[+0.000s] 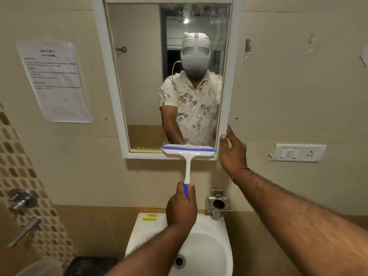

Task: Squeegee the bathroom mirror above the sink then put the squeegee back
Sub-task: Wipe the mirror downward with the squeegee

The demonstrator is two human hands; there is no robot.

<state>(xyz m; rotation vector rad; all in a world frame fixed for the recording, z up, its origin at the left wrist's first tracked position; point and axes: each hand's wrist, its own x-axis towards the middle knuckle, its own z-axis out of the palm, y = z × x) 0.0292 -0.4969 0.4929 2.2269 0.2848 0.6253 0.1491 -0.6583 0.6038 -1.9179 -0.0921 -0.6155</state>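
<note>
Squeegee [188,151], gripped by the left hand [181,206], is found at the bottom of the mirror [139,76] beside the open, bracing right hand [233,152]; return judged outstanding.

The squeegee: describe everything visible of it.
The squeegee is T-shaped, white and plastic-looking, with a blue blade strip along the top of its wide head and a blue grip at the handle's lower end. It stands upright, handle pointing down, with its head level against the lower right part of the mirror and overlapping the white frame. The left hand holds it, fingers curled round the blue grip.
</note>
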